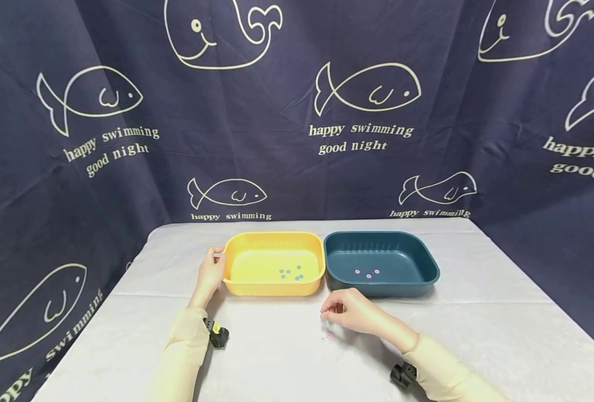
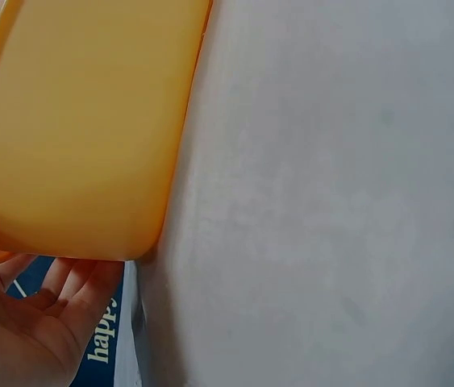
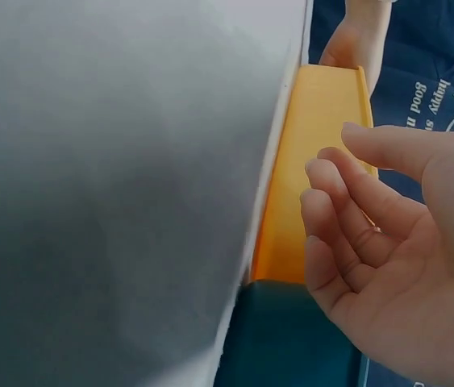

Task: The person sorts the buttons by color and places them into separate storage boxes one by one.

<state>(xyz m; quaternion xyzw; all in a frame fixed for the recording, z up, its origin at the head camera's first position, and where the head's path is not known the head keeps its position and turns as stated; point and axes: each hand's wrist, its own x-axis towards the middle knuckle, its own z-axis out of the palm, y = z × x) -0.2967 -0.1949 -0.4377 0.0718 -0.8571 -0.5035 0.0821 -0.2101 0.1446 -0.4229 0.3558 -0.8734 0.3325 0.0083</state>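
Note:
My left hand (image 1: 210, 274) touches the left end of a yellow plastic bin (image 1: 272, 288). In the left wrist view its fingers (image 2: 89, 302) lie against the bin's end wall, partly hidden behind it. Small blue ring-like pieces (image 1: 288, 272) lie scattered inside that bin. My right hand (image 1: 354, 312) hovers over the table in front of the bins, fingers bent. The right wrist view shows its thumb and fingertips (image 3: 317, 201) apart, nothing visible between them. Just below it, small pink pieces (image 1: 329, 336) lie on the white cloth.
A dark teal bin (image 1: 382, 289) stands right against the yellow one, with three pink pieces (image 1: 369, 276) on its floor. The table is covered in white cloth (image 1: 277, 352). A navy curtain (image 1: 297, 167) with fish drawings hangs behind and at both sides.

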